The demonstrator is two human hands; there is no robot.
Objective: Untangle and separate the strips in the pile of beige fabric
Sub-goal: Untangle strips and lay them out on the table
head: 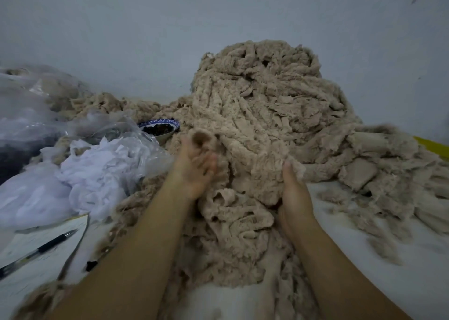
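Observation:
A tall pile of beige fabric strips (264,106) rises against the wall and spills forward across the white surface toward me. My left hand (196,164) is raised at the pile's front, blurred, its fingers curled round a tuft of beige strips. My right hand (295,191) grips the edge of a wide beige bunch (243,208) that hangs between both hands. Loose strips lie flat to the right (379,169).
Crumpled white fabric (97,174) and clear plastic bags (36,106) lie at the left. A blue-patterned bowl of dark pieces (160,127) sits behind them. A pen (41,249) rests on paper at lower left. A yellow edge (432,147) shows at far right.

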